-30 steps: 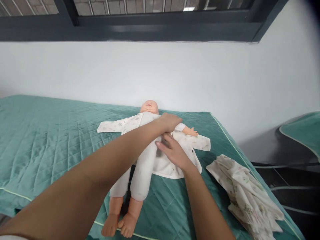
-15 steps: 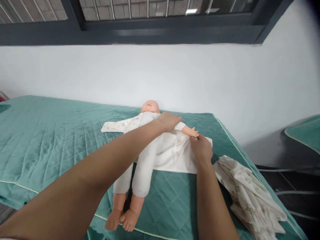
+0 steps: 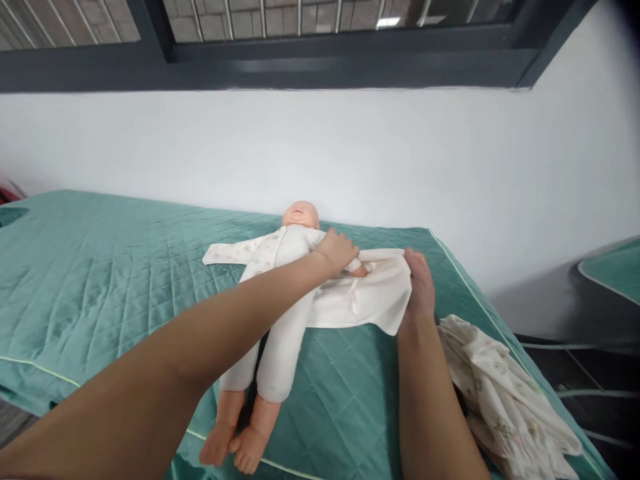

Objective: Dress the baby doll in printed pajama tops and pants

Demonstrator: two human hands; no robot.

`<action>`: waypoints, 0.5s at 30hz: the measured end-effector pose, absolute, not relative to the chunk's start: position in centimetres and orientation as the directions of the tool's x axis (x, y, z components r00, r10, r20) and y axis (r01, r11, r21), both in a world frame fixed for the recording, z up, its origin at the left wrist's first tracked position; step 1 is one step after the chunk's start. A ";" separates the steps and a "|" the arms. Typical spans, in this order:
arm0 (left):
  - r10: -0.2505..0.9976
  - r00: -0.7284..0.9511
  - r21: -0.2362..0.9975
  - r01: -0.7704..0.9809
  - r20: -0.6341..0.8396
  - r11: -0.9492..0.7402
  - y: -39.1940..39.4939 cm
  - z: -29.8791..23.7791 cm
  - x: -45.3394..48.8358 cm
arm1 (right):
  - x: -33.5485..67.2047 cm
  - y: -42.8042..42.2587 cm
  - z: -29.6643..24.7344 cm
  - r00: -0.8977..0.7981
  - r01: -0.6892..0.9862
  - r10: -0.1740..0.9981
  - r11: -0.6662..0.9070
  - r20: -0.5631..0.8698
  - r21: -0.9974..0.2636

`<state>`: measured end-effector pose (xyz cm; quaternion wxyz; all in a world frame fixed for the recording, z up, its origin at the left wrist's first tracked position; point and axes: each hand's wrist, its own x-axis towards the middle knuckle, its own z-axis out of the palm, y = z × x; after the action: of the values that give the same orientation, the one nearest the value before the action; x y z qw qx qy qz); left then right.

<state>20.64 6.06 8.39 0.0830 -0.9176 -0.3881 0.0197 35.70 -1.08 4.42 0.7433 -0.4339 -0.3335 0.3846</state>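
Note:
A baby doll [image 3: 295,253] with a white cloth body lies on its back, head toward the wall. A white baby shirt [image 3: 370,300] with a faint print is partly on it: one sleeve [image 3: 233,253] reaches out to the left, and the other half spreads to the right. My left hand [image 3: 337,252] is closed around the doll's upper arm on the right side. The doll's small hand [image 3: 361,271] shows just beyond, over the shirt. With my right hand [image 3: 420,283] I grip the shirt's outer edge, which is raised and stretched. My left forearm hides part of the doll's middle.
A crumpled printed garment [image 3: 505,393] lies at the right by my right forearm. Everything rests on a green quilted bedspread [image 3: 125,280] with light piping. Behind are a white wall [image 3: 250,147] and a dark window frame [image 3: 340,63]. Another green-covered surface [image 3: 615,270] stands at far right.
My right hand has let go of the doll's hand area and moved slightly up and right, lifting the shirt's edge. The doll's arm has drawn in toward its body.

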 end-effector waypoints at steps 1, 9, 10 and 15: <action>0.731 0.680 -0.122 0.731 0.053 -0.671 6.1 8.0 20.9 | 34.8 -1.3 4.6 0.426 -0.296 0.889 0.309 0.165 -0.904; 0.627 0.765 0.363 0.548 0.146 -0.753 8.2 9.4 18.0 | 30.0 -3.4 5.4 -0.157 -0.442 0.970 0.098 0.185 -0.892; 0.628 0.760 0.385 0.537 0.164 -0.750 8.5 9.9 17.3 | 29.9 -3.6 5.4 -0.196 -0.448 0.961 0.090 0.196 -0.890; 0.715 0.569 0.518 0.501 0.406 -0.693 8.9 10.7 13.3 | 30.0 -4.3 4.9 -0.506 -0.430 0.831 -0.010 0.231 -0.903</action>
<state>13.32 8.90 10.68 -0.1753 -0.8683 -0.3500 -0.3046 29.98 -4.27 4.92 0.4599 -0.1886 -0.5322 0.6853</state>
